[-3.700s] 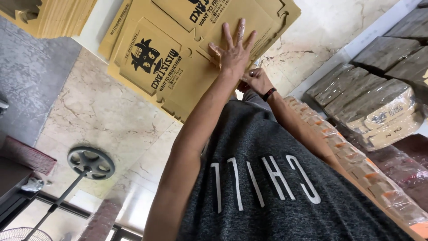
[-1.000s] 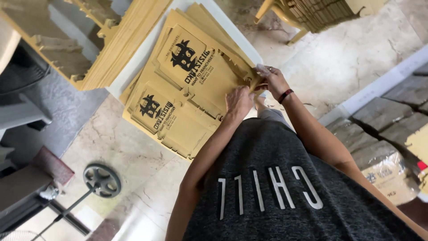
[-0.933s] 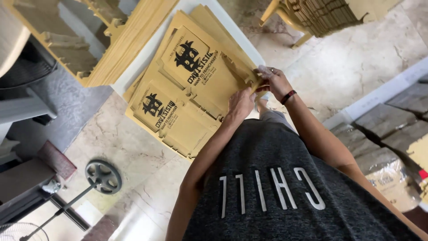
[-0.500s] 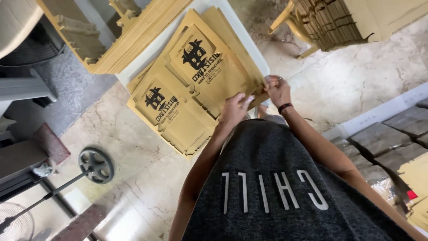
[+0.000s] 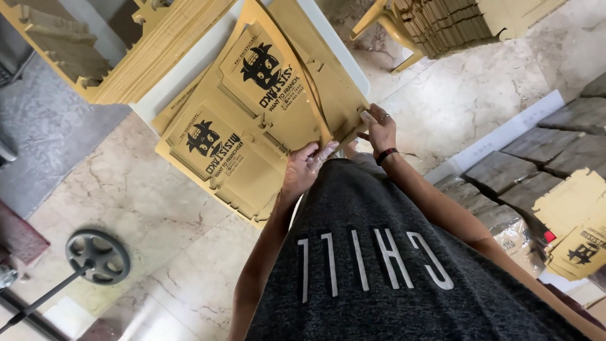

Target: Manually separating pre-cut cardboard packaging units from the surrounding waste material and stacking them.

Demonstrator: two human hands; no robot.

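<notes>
**Entry: flat cardboard blanks on white table, both hands at the near edge**

Item 1, change noted. Against the frames of a second ago, I log the hands drawn closer together on the near right corner of the stack, and the camera has dropped nearer to it. The left hand [image 5: 302, 169], which lay flat and spread on the top sheet several seconds back, now curls its fingers over the near edge of the cardboard blanks [image 5: 252, 120]. The right hand [image 5: 379, 129] pinches a raised flap at the stack's right corner. My reading: flat pressing has given way to working one edge or flap of the top blank.

Item 2, location. The blanks lie printed side up on the white table [image 5: 189, 72], overhanging its near edge, directly ahead of my torso.

Item 3, surroundings. A taller stack of plain blanks [image 5: 126, 57] far left; a stacked bundle on a yellow chair [image 5: 442, 28] far right; wrapped bundles [image 5: 524, 183] along the right; a wheeled stand [image 5: 98, 256] on the marble floor, near left.

Item 4, obscured. The right fingertips hide what they grip; it is possibly a single tab, though I cannot tell. The grey shirt covers the near table edge and both elbows. Stacks are cut off at the frame top.
</notes>
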